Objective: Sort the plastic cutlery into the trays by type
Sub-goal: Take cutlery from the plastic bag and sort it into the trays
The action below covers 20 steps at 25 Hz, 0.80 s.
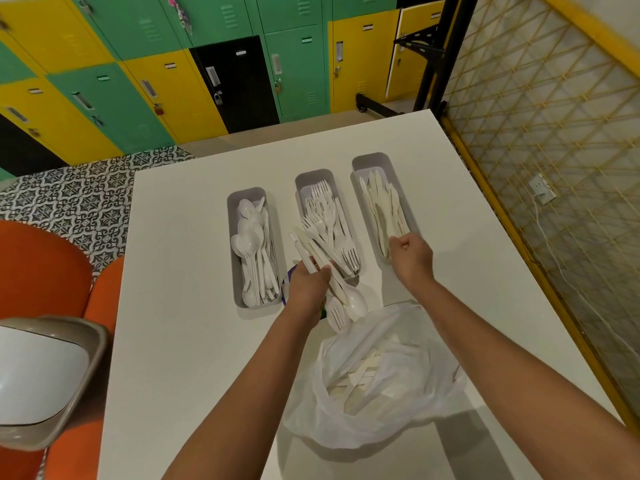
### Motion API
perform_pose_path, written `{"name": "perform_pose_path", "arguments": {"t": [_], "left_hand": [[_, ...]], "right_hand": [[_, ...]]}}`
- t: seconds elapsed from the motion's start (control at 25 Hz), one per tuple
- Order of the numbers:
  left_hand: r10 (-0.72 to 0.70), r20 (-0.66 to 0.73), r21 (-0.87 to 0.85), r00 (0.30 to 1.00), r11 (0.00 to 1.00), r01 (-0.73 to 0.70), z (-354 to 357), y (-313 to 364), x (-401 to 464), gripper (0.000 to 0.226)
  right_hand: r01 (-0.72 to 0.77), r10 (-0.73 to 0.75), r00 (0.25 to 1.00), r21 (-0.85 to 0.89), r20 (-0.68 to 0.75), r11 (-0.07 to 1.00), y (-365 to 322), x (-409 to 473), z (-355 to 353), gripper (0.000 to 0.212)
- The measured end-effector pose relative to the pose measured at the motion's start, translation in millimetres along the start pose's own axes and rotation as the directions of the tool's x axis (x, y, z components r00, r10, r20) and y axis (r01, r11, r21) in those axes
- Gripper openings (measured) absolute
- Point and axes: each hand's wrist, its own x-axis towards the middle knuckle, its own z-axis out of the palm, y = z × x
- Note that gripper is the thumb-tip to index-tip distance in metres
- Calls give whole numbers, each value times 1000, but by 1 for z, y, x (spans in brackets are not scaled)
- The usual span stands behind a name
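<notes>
Three grey trays are set side by side on the white counter [180, 258]: the spoon tray [232, 216] on the left, the fork tray [313, 176] in the middle and the knife tray [370, 160] on the right. A mixed bundle of cutlery [332, 271] is gripped in the left hand [308, 285] near the fork tray, while knives [381, 209] are pinched by the right hand [412, 258] at the near end of the knife tray. A clear plastic bag [374, 403] holding more cutlery lies on the counter below the hands.

bare table [180, 237] left, bag [381, 386] near right
</notes>
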Motion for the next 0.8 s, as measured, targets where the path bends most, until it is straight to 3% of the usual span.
{"name": "perform_pose_path", "arguments": {"t": [0.16,0.28,0.36,0.44,0.52,0.6,0.68,0.8], "left_hand": [[6,11,6,1000,1000,-6,0,2,2,36],[2,12,23,1000,1000,-2,-1,4,4,36],[-2,6,13,1000,1000,2,-1,4,5,35],[0,-2,-4,1000,1000,0,0,3,6,33],[12,-11,-14,1000,1000,-12,1,2,7,31],[27,-31,-33,999,999,-28,0,3,6,27],[46,-56,-53,997,997,-49,0,5,5,21],[81,-94,-22,992,996,-83,-3,5,2,15]], "right_hand": [[-51,59,998,-258,22,965,-2,22,-11,31],[-26,57,997,-522,43,853,-8,21,-13,57],[91,-59,995,-495,80,864,-12,9,-9,50],[195,-114,958,-309,263,931,-13,-7,-2,32],[166,-63,853,-154,518,974,-13,-27,3,19],[168,-23,744,-154,668,974,-13,-41,7,18],[191,-32,728,-157,685,969,-10,-47,10,19],[185,-66,796,-137,602,973,-9,-48,11,20]]}}
